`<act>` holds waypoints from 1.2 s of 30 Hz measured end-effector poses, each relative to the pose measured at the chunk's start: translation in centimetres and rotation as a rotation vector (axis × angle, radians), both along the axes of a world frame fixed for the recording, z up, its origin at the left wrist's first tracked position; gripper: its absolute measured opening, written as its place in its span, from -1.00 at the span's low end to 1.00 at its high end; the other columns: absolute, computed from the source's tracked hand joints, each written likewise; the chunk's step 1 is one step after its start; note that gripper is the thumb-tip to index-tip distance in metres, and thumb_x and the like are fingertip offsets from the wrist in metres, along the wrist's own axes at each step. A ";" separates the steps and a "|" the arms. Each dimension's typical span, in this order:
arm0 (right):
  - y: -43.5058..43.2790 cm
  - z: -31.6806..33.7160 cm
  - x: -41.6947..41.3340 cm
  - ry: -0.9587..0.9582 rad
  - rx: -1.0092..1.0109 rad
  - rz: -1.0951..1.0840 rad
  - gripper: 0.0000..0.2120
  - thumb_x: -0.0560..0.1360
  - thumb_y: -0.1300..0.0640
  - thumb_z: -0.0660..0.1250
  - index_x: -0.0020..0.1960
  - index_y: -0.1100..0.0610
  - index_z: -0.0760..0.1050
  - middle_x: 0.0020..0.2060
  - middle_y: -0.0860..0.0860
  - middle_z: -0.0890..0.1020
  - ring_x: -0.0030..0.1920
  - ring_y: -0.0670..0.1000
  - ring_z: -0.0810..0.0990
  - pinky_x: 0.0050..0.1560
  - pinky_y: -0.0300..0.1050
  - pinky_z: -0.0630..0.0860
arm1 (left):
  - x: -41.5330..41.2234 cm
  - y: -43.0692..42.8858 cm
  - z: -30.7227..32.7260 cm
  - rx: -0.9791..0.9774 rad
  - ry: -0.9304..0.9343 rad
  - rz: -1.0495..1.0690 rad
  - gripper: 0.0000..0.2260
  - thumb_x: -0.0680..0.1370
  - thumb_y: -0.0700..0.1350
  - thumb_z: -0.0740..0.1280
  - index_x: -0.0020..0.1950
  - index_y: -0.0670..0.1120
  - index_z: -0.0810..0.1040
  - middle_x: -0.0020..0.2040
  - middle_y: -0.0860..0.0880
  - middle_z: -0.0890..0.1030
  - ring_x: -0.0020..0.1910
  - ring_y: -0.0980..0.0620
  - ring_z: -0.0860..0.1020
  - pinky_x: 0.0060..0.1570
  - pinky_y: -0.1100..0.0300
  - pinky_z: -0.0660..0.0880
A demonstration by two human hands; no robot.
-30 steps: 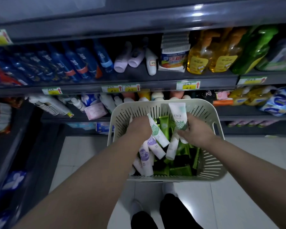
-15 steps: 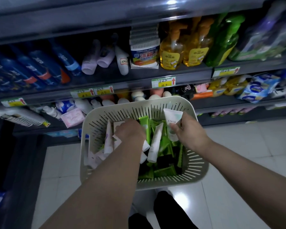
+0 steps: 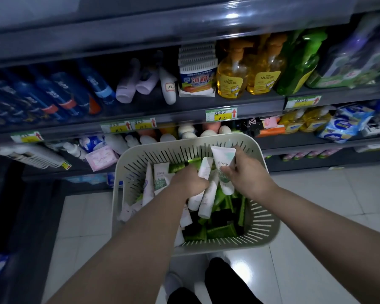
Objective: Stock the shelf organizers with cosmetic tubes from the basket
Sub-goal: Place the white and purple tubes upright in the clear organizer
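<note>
White mint-printed plastic tube [image 3: 223, 160] is gripped by right hand [image 3: 246, 175], plain white plastic tubes [image 3: 206, 200] by left hand [image 3: 189, 183], inside slotted beige plastic basket [image 3: 272, 218].

Left hand [image 3: 190, 183] is closing round a white tube [image 3: 205, 170] at mid-basket and lifting its crimped end toward the far rim of the basket [image 3: 184, 145]. The gap to the right hand [image 3: 247, 175], which grips the mint-printed tube [image 3: 223, 163], is narrowing.

Basket [image 3: 264, 218] open above; tubes [image 3: 206, 201] crowd inside; shelves [image 3: 180, 116] ahead packed
</note>
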State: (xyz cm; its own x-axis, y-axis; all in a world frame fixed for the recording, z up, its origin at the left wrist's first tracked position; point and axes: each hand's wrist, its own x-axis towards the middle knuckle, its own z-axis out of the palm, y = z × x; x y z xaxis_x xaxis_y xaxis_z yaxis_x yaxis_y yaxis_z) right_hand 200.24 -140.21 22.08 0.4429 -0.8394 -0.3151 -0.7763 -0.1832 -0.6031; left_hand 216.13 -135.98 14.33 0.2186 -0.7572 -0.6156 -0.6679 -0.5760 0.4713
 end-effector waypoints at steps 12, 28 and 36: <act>2.2 2.9 3.4 0.000 -0.075 -0.004 -0.78 0.55 0.04 0.29 0.05 0.13 0.31 -0.04 0.09 0.55 0.08 0.17 0.54 -0.08 -0.04 0.36 | 4.8 3.6 6.6 -0.294 0.344 0.324 -0.68 0.37 0.09 0.52 0.05 0.01 0.62 -0.01 0.03 0.66 -0.01 0.05 0.62 0.08 0.02 0.56; 16.5 15.5 22.7 -0.325 -0.367 0.128 -0.76 0.54 0.02 0.29 0.08 0.17 0.42 -0.04 0.12 0.53 0.01 0.18 0.53 -0.10 -0.02 0.39 | 21.0 22.2 24.2 -0.883 0.206 0.763 -0.88 0.61 -0.03 0.27 0.08 -0.04 0.48 0.00 -0.03 0.59 -0.03 -0.02 0.58 -0.07 0.08 0.53; 21.4 20.0 30.0 -0.415 -0.438 0.200 -0.78 0.53 0.06 0.31 0.04 0.14 0.32 -0.10 0.11 0.58 -0.10 0.17 0.54 -0.13 0.05 0.48 | 28.9 28.6 29.8 -0.908 0.067 0.782 -0.86 0.53 -0.15 0.38 0.07 -0.02 0.54 0.06 -0.02 0.63 0.04 -0.07 0.60 0.12 -0.09 0.54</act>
State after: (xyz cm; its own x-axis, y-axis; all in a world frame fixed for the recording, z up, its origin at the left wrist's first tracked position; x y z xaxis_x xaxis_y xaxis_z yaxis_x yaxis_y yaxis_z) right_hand 230.25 -118.83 42.11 0.6161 -0.7398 0.2705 -0.4193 -0.5987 -0.6824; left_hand 245.05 -107.40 44.09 0.8010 -0.5969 0.0471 -0.2443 -0.2540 0.9358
